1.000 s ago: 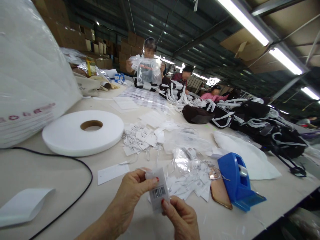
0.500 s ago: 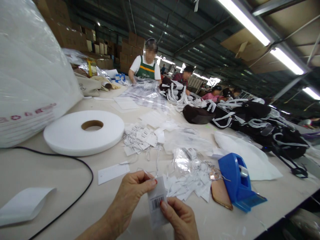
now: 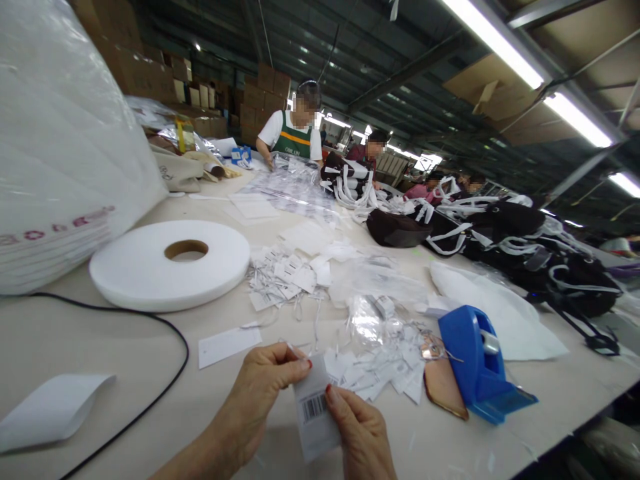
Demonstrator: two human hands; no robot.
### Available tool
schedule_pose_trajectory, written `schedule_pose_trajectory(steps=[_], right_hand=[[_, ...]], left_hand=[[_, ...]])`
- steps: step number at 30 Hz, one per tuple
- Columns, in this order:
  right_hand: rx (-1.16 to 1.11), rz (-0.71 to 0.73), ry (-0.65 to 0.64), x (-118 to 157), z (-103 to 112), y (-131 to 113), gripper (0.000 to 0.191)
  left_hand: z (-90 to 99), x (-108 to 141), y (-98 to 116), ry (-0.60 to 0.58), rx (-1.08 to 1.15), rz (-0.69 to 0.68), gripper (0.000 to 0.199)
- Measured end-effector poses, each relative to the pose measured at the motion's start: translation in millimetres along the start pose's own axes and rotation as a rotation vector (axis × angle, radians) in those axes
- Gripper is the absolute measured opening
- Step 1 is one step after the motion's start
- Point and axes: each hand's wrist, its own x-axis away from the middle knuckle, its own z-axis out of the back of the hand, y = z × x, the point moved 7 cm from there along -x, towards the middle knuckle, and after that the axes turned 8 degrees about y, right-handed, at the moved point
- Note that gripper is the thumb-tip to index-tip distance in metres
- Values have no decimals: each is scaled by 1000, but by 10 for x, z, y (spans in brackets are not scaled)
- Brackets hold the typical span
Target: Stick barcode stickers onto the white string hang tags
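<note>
A small white tag with a printed barcode (image 3: 315, 417) is held low over the table, close to me. My left hand (image 3: 260, 390) pinches its upper left corner between thumb and fingers. On its right edge, my right hand (image 3: 360, 423) grips it with the thumb on the front. A heap of white tags with strings (image 3: 395, 367) lies just beyond my right hand. Farther back sits another pile of barcoded tags (image 3: 285, 273). One blank white tag (image 3: 229, 345) lies flat beyond my left hand.
A large white roll (image 3: 220, 267) lies at left beside a bulging plastic bag (image 3: 65, 167) and a black cable (image 3: 170, 383). At right are a blue tape dispenser (image 3: 470, 360), a phone (image 3: 445, 390) and dark bags with white straps (image 3: 525, 247). A co-worker (image 3: 295, 137) stands across the table.
My right thumb has slid up the tag's right edge, uncovering more of the barcode. The co-worker opposite has turned and shifted the clear plastic. My left hand keeps its pinch.
</note>
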Motion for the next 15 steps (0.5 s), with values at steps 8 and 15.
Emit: schedule_pose_trajectory(steps=[8,15], right_hand=[[-10,0,-9,-31,6,55,34],[38,100,56,-40,16,-78,30]], left_hand=[[14,-31,-56,10,15,13,13],[-84,29,-170,-61,59,88,14]])
